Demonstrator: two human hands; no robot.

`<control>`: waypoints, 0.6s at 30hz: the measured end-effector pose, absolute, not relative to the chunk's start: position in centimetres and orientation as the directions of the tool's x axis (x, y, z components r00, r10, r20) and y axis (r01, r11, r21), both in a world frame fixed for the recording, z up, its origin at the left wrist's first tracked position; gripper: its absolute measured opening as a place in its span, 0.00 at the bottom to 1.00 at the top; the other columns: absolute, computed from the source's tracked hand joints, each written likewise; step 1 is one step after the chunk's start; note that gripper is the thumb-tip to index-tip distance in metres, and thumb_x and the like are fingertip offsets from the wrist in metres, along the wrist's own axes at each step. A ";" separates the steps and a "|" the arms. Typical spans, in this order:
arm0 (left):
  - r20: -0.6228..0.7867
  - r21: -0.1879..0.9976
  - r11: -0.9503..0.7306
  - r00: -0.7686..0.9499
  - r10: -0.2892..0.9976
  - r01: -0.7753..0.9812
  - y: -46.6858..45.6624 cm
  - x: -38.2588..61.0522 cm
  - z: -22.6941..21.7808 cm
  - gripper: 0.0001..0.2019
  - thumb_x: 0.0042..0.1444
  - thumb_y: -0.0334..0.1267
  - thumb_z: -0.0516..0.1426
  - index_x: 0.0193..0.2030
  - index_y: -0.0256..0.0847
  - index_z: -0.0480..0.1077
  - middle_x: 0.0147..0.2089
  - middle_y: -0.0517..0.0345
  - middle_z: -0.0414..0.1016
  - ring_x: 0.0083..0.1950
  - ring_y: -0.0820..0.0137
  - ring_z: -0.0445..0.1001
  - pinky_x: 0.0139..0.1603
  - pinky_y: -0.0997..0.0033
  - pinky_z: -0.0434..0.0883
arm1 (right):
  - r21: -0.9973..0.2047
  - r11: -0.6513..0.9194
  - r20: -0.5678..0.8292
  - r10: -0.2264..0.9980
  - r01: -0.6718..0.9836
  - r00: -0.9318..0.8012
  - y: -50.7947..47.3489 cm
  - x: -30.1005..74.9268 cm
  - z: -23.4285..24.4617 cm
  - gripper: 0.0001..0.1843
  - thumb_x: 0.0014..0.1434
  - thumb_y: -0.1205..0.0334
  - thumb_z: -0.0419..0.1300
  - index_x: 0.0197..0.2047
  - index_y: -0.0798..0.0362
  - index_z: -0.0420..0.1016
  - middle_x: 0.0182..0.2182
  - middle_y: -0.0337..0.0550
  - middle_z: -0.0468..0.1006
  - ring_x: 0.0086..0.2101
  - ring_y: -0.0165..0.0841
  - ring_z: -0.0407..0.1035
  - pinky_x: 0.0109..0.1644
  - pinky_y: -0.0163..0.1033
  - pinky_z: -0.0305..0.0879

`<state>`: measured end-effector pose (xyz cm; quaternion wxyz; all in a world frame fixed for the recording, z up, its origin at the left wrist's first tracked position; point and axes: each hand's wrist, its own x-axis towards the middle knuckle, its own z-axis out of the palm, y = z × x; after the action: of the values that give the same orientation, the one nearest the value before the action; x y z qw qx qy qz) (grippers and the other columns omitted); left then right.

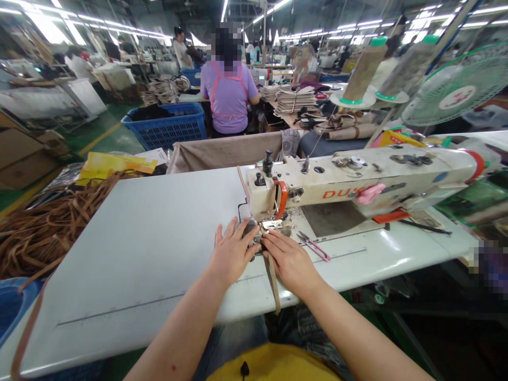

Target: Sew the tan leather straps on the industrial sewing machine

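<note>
A cream sewing machine [357,182] stands on the white table [151,248]. A narrow brown strap [273,275] runs from under its needle toward me and hangs over the table's front edge. My left hand [232,251] lies flat on the table with fingers spread, its fingertips at the presser foot. My right hand [289,259] rests flat beside the strap, fingers stretched out and pressing on it near the needle. Neither hand grips anything.
Pink-handled snips [315,246] lie right of my right hand. A heap of brown straps [51,222] fills the left. A blue basket [166,124], a person in purple [228,95], thread cones [365,69] and a green fan [460,90] stand behind.
</note>
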<state>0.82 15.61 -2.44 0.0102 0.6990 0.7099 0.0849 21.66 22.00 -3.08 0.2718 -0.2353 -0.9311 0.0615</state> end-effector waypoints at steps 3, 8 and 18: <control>0.103 0.132 0.008 -0.022 0.994 0.991 15.6 0.9 -2.3 0.23 0.75 0.50 0.51 0.74 0.60 0.65 0.79 0.57 0.62 0.81 0.47 0.55 0.75 0.22 0.58 | -0.236 0.885 0.479 0.466 0.402 -0.744 22.0 21.6 -2.9 0.18 0.77 0.64 0.56 0.64 0.61 0.77 0.64 0.53 0.77 0.67 0.45 0.67 0.72 0.52 0.69; 0.096 0.133 0.015 -0.028 0.995 0.991 15.6 1.1 -2.2 0.24 0.76 0.49 0.50 0.75 0.58 0.63 0.80 0.56 0.61 0.81 0.46 0.54 0.75 0.21 0.57 | -0.229 0.883 0.469 0.468 0.409 -0.749 22.1 21.6 -3.1 0.19 0.78 0.63 0.55 0.65 0.62 0.76 0.65 0.52 0.77 0.67 0.45 0.67 0.72 0.52 0.68; 0.088 0.126 -0.005 -0.006 0.996 0.992 15.5 1.0 -2.0 0.23 0.75 0.47 0.52 0.75 0.57 0.65 0.80 0.54 0.61 0.81 0.45 0.55 0.75 0.21 0.57 | -0.235 0.874 0.445 0.485 0.425 -0.753 21.9 21.6 -3.1 0.20 0.78 0.64 0.54 0.67 0.58 0.76 0.65 0.52 0.76 0.67 0.45 0.67 0.71 0.54 0.70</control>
<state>0.99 15.47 -1.99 0.0135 0.7048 0.7052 0.0759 21.59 21.89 -3.11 0.2535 -0.2434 -0.9343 0.0599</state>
